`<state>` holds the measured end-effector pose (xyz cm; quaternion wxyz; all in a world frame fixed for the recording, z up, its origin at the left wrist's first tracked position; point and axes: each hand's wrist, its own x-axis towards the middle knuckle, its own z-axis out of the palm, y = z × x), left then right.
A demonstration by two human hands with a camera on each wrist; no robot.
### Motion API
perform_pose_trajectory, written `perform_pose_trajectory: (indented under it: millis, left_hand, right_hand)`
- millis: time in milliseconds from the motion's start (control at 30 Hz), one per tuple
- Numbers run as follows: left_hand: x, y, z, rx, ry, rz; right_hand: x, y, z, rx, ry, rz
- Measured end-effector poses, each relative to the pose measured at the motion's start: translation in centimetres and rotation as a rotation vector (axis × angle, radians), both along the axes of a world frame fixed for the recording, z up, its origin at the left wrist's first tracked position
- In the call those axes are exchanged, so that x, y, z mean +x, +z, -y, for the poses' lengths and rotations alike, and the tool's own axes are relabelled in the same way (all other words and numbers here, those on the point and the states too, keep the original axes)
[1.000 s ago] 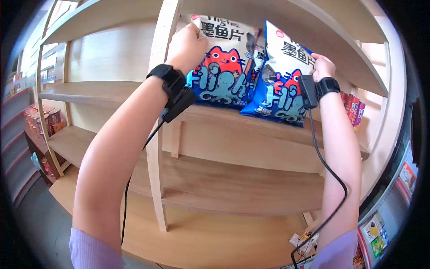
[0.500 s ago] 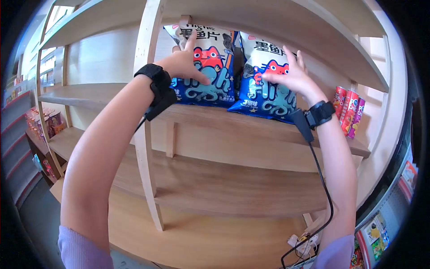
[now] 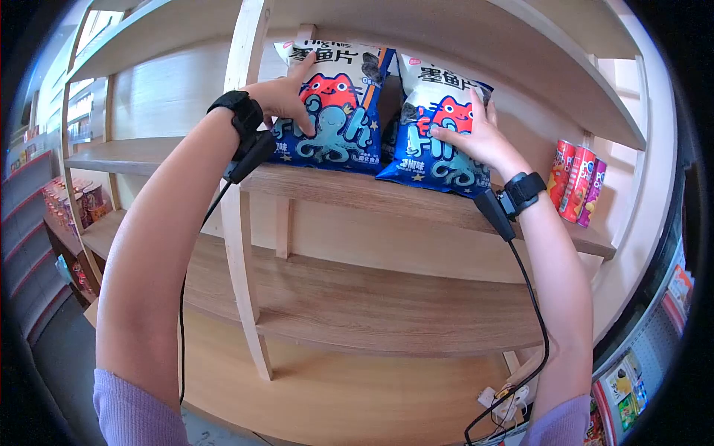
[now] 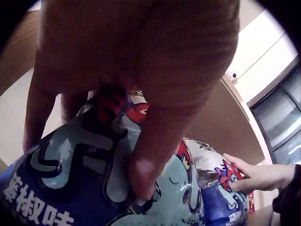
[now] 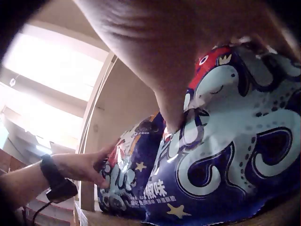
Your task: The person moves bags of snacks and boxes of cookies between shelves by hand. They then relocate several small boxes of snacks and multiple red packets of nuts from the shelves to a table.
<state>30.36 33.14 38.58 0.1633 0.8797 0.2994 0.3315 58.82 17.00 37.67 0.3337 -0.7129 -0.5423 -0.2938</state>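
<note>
Two white-and-blue snack bags with a red cat and a pale octopus stand side by side on a wooden shelf (image 3: 327,184). At the left bag (image 3: 338,130), my left hand (image 3: 277,98) lies along the outer edge, fingers spread; in the left wrist view its thumb (image 4: 143,179) presses the front. My right hand (image 3: 487,140) is at the outer side of the right bag (image 3: 435,160), thumb across the front and fingers pointing up. Seen in the right wrist view, the right thumb (image 5: 170,115) touches the printed front. The bags lean slightly back, and something dark shows between them.
Red and purple snack cans (image 3: 576,182) stand at the right end of the same shelf. A wooden post (image 3: 244,186) rises close to the left bag. Another shelf board (image 3: 476,30) passes above the bags. White plugs and cables (image 3: 506,401) lie low on the right.
Both bags were held higher and nearer, fingers at their upper edges; they now stand on the shelf. The hands have let go at the top, spread, and come down to the sides.
</note>
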Motion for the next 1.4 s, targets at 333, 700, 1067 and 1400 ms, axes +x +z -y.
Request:
perform_pose_trajectory:
  millis: [333, 700, 1067, 1400]
  left_hand:
    - [-0.9, -5.5, 4.1, 0.736, 0.070, 0.392]
    - [-16.7, -23.9, 18.7, 0.440, -0.285, 0.214]
    - [-39.2, -20.4, 30.8, 0.280, -0.235, 0.418]
    - [-58.3, -19.2, 31.7, 0.031, -0.051, 0.460]
  right_hand:
    - [-5.5, -5.6, 7.7, 0.264, 0.159, 0.204]
    - [-13.3, -25.8, 10.4, 0.315, 0.635, 0.129]
    - [-39.1, -30.4, -0.2, 0.187, 1.086, -0.064]
    - [-60.3, -33.9, -5.8, 0.107, 1.104, -0.178]
